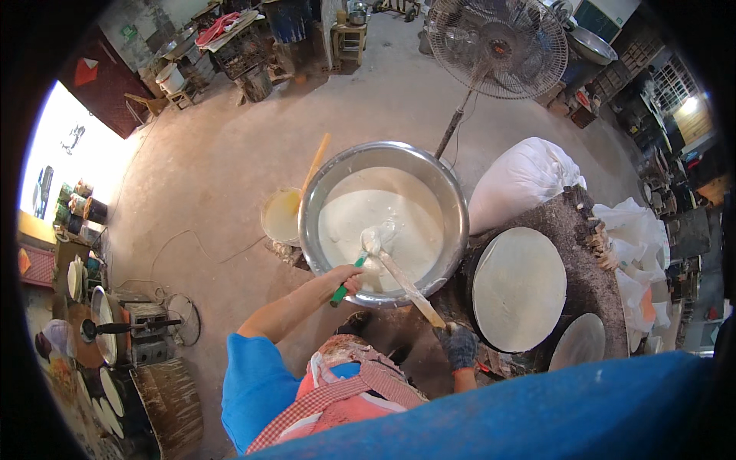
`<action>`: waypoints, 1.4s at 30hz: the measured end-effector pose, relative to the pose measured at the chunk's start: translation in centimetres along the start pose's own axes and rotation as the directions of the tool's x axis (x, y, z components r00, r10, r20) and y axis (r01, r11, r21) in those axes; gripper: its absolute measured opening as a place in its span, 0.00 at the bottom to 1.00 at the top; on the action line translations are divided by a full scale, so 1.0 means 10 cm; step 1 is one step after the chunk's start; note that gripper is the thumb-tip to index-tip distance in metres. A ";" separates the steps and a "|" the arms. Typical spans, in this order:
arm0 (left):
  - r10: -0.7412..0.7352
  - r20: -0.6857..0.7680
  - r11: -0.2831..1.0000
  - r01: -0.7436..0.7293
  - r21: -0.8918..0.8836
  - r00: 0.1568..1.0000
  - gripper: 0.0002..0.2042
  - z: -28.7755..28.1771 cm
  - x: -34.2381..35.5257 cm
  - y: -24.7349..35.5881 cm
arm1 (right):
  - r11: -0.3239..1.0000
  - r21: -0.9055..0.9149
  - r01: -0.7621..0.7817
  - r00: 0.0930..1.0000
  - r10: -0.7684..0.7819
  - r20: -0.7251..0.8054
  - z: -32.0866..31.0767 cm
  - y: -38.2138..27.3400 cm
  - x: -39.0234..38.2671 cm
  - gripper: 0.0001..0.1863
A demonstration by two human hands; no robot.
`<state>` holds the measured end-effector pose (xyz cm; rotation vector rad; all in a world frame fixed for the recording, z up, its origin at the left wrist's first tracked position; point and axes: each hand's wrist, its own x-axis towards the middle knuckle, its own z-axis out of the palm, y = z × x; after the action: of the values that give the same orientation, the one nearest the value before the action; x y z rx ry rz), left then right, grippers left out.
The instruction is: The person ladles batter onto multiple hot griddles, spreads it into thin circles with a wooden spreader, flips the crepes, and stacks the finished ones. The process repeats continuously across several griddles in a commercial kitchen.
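Note:
A large steel basin [454,201] in front of me holds white batter-like liquid [376,192]. My left hand [346,280], bare, is wrapped round a green-handled tool [338,296]; its far end meets a white-coated lump above the liquid, so I cannot make out its kind. My right hand [458,346], in a dark glove, grips the lower end of a wooden paddle [406,285]. The paddle slants up over the basin's near rim, and its far end, smeared white, meets the green-handled tool.
Left of the basin stands a small tub [280,215] of yellowish liquid, with a wooden handle [316,162] leaning out. A round pale griddle [520,290] and a smaller round plate [579,345] lie at right. Beyond are a white sack [525,180] and a standing fan [498,47].

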<state>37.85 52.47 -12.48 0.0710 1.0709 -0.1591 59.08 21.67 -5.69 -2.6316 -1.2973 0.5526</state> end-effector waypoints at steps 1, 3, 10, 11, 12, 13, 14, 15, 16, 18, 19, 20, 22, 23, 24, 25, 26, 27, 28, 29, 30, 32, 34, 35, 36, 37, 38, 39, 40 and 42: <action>-0.073 0.053 0.985 0.081 -0.149 0.996 0.07 0.14 -0.19 0.01 | 0.998 0.052 0.042 0.999 -0.042 -0.007 0.00 -0.04 -0.11 0.19; -0.112 0.141 0.933 0.153 -0.325 0.984 0.07 0.45 -0.65 0.00 | 0.997 0.082 -0.004 0.993 0.013 -0.117 -0.09 -0.13 -0.29 0.20; 0.378 0.466 0.842 -0.506 0.187 0.800 0.07 1.58 -2.63 -0.01 | 0.926 0.293 0.239 0.833 -0.040 -0.552 -1.22 -0.49 -0.23 0.17; 0.414 0.477 0.801 -0.559 0.213 0.775 0.08 1.71 -2.85 -0.02 | 0.917 0.291 0.272 0.801 -0.048 -0.596 -1.42 -0.53 -0.17 0.17; 0.468 0.453 0.758 -0.608 0.235 0.759 0.08 1.81 -3.04 -0.04 | 0.902 0.287 0.322 0.750 -0.058 -0.659 -1.62 -0.55 -0.13 0.16; 0.498 0.505 0.683 -0.678 0.272 0.705 0.11 1.88 -3.23 -0.05 | 0.910 0.263 0.322 0.727 -0.060 -0.684 -1.80 -0.56 -0.09 0.16; 0.545 0.529 0.593 -0.745 0.305 0.650 0.13 1.95 -3.41 -0.04 | 0.881 0.286 0.377 0.709 -0.076 -0.701 -1.97 -0.55 -0.06 0.15; 0.579 0.583 0.489 -0.815 0.311 0.570 0.16 2.00 -3.55 -0.04 | 0.891 0.282 0.357 0.675 -0.037 -0.737 -2.09 -0.54 -0.01 0.15; 0.639 0.579 0.386 -0.862 0.328 0.506 0.19 2.05 -3.64 -0.02 | 0.887 0.249 0.389 0.627 -0.057 -0.777 -2.16 -0.51 0.04 0.16; 0.675 0.684 0.128 -0.957 0.259 0.276 0.24 2.06 -3.73 0.08 | 0.839 0.247 0.485 0.502 -0.036 -0.864 -2.09 -0.45 0.16 0.14; 0.691 0.689 0.040 -0.962 0.269 0.221 0.29 2.03 -3.67 0.12 | 0.750 0.366 0.552 0.571 -0.019 -0.821 -1.98 -0.41 0.20 0.14; 0.732 0.629 0.022 -0.933 0.361 0.260 0.30 1.96 -3.55 0.16 | 0.629 0.477 0.614 0.604 0.014 -0.797 -1.80 -0.37 0.27 0.13; 0.749 0.547 0.143 -0.897 0.417 0.374 0.29 1.72 -3.08 0.16 | 0.360 0.829 0.429 0.876 0.061 -0.479 -1.31 -0.30 0.33 0.12; 0.731 0.466 0.306 -0.850 0.428 0.498 0.28 1.54 -2.77 0.13 | 0.410 0.862 0.299 0.938 0.042 -0.345 -1.06 -0.26 0.31 0.12; 0.538 0.445 0.550 -0.698 0.457 0.716 0.20 1.37 -2.48 0.13 | 0.482 0.874 0.067 0.987 0.099 -0.130 -0.84 -0.21 0.27 0.13; 0.334 0.427 0.823 -0.481 0.302 0.840 0.16 1.24 -2.17 0.15 | 0.610 0.780 0.143 0.975 0.050 -0.218 -0.65 -0.14 0.17 0.14; 0.161 0.340 0.965 -0.220 0.143 0.927 0.11 1.11 -1.92 0.18 | 0.748 0.651 0.132 0.966 0.049 -0.253 -0.53 -0.07 0.06 0.15; 0.089 0.386 0.988 -0.130 0.081 0.918 0.10 0.99 -1.74 0.20 | 0.854 0.506 0.122 0.963 0.021 -0.267 -0.43 -0.01 -0.06 0.17; 0.053 0.364 0.998 -0.064 0.017 0.930 0.08 0.88 -1.60 0.20 | 0.830 0.552 0.077 0.971 0.063 -0.230 -0.36 0.05 -0.15 0.21; -0.032 0.402 0.998 0.052 -0.037 0.915 0.07 0.79 -1.51 0.20 | 0.889 0.452 0.075 0.959 0.060 -0.277 -0.33 0.10 -0.25 0.21; 0.115 0.399 0.987 -0.151 0.060 0.910 0.08 0.73 -1.48 0.20 | 0.933 0.348 0.091 0.929 0.047 -0.367 -0.32 0.14 -0.31 0.20; 0.291 0.533 0.872 -0.450 0.193 0.794 0.10 0.59 -1.50 0.11 | 0.860 0.507 0.059 0.958 0.094 -0.271 -0.30 0.17 -0.39 0.19; 0.367 0.523 0.802 -0.547 0.241 0.769 0.13 0.58 -1.49 -0.01 | 0.823 0.568 0.022 0.973 0.112 -0.200 -0.23 0.15 -0.39 0.19; 0.362 0.499 0.812 -0.529 0.248 0.788 0.13 0.60 -1.47 -0.05 | 0.829 0.559 -0.012 0.981 0.119 -0.156 -0.18 0.13 -0.38 0.19; 0.320 0.428 0.840 -0.462 0.284 0.845 0.13 0.62 -1.46 -0.07 | 0.802 0.598 -0.001 0.992 0.076 -0.101 -0.11 0.11 -0.38 0.19; 0.244 0.428 0.868 -0.393 0.305 0.870 0.13 0.67 -1.45 -0.05 | 0.852 0.522 0.030 0.987 0.056 -0.150 -0.04 0.08 -0.37 0.19; 0.200 0.401 0.931 -0.301 0.205 0.894 0.13 0.71 -1.45 -0.03 | 0.851 0.524 -0.032 0.987 0.109 -0.117 0.04 0.06 -0.39 0.20; 0.121 0.345 0.977 -0.173 0.123 0.931 0.13 0.75 -1.45 0.01 | 0.918 0.393 -0.053 0.977 0.129 -0.170 0.10 0.05 -0.42 0.19; 0.051 0.295 0.998 -0.055 0.005 0.954 0.13 0.78 -1.48 0.04 | 0.954 0.285 -0.098 0.960 0.166 -0.224 0.16 0.03 -0.47 0.19; 0.163 0.297 0.921 -0.253 0.295 0.941 0.12 0.85 -1.57 0.06 | 0.884 0.467 -0.001 0.930 0.172 -0.325 0.21 0.02 -0.58 0.18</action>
<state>37.94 53.44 5.30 0.4552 0.7515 -0.1477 55.21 16.89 -6.19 -2.2581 -0.8167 0.3165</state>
